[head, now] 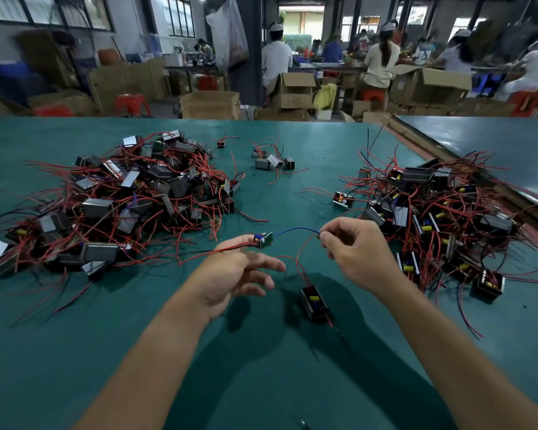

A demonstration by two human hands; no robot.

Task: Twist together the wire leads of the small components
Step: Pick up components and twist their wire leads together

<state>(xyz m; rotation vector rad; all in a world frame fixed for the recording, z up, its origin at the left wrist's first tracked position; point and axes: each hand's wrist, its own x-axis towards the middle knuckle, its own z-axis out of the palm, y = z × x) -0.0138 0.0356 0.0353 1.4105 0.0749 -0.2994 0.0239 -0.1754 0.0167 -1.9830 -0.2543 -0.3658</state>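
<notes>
low between the forearms, a black component (313,302) sits at the teal counter (249,352), resting or dangling i cannot tell. its red lead (298,263) rises to the right hand (357,252), which pinches that tip against the tip of a blue lead (295,230), likely to line both up for twisting. the left hand (236,274) pinches the small green board (265,239) feeding the blue lead, other fingers loose, seemingly to hold it taut; beyond, the left pile (115,197) and right pile (432,212) lie well apart, probably to keep stock from finished pieces.

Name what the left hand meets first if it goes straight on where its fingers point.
Probably the red lead hanging from the right hand to the black component; depth is unclear.
</notes>
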